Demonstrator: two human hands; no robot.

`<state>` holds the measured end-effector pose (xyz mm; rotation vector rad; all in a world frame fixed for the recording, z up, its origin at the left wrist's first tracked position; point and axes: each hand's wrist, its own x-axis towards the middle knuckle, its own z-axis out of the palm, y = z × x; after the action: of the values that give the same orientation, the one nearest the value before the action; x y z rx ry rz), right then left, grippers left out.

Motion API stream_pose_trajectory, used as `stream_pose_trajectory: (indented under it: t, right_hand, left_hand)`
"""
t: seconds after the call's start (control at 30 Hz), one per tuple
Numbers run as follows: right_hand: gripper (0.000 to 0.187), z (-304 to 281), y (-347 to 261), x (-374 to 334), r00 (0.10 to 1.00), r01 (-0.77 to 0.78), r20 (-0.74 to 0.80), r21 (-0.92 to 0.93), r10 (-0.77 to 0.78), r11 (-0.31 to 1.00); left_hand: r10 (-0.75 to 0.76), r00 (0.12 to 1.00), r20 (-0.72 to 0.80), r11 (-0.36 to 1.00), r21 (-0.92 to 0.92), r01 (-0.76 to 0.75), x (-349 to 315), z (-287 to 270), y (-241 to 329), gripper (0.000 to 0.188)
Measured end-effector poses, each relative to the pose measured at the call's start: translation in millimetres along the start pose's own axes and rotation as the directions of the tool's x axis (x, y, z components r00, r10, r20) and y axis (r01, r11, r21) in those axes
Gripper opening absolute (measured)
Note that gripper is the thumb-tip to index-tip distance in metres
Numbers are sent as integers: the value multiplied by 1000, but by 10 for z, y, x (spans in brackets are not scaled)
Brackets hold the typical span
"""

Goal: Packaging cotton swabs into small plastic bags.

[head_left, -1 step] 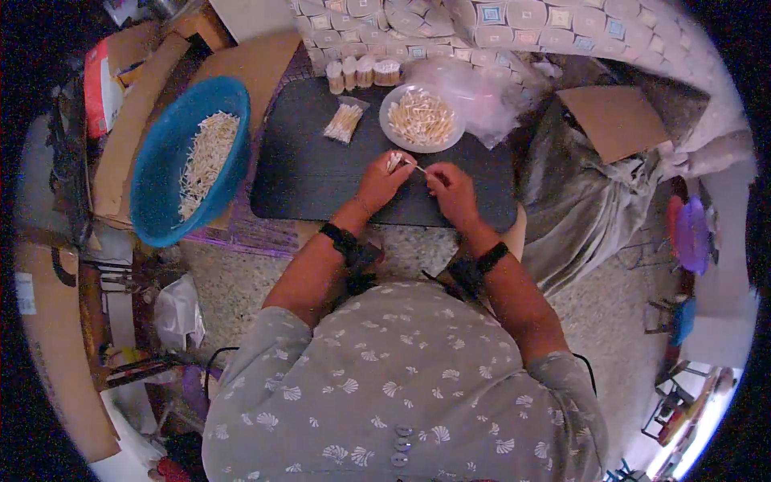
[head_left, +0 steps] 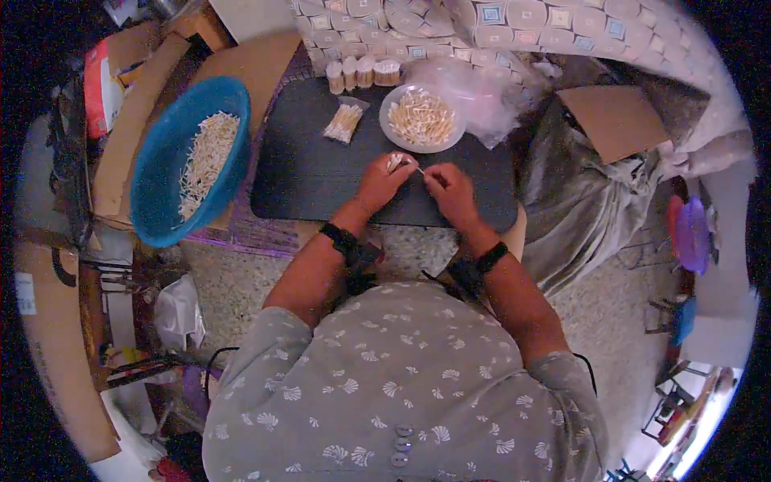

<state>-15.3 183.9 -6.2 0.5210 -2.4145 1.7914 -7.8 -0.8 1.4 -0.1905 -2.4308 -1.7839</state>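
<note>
A speckled terrazzo floor (head_left: 610, 313) spreads from the centre toward four o'clock, pale and mottled. At twelve o'clock a cushion or mattress with a tile-pattern cover (head_left: 514, 24) runs along the top edge. A dark rectangular surface (head_left: 305, 161) sits just below it, resting partly on a purple patterned mat (head_left: 249, 233). At three o'clock a grey cloth (head_left: 586, 209) lies rumpled, with a flat piece of brown cardboard (head_left: 618, 120) on it. Cardboard boxes (head_left: 120, 136) stack up from nine to eleven o'clock. A purple plastic item (head_left: 692, 233) stands at three o'clock near the rim. Light is dim and even.
</note>
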Motion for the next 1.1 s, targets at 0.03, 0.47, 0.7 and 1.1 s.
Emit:
stream_pose_trajectory:
  t: [0.03,0.47,0.7,1.1]
  right_hand:
    - [14,-4,-37,-3,993,115,25,-103,-113,988]
    - [16,27,-121,-32,992,112,-29,-196,-120,974]
    - [21,13,-261,-38,990,124,83,-192,-110,974]
    - [21,211,-351,109,929,214,364,-681,70,700]
  left_hand:
    - [-2,1000,-1,1000,1,2,-4,-8,0,19]
    - [28,994,108,999,29,-31,14,75,127,22]
    - [-65,993,-95,980,-195,46,25,-35,71,17]
    - [-346,924,-165,847,-479,232,-292,-291,237,16]
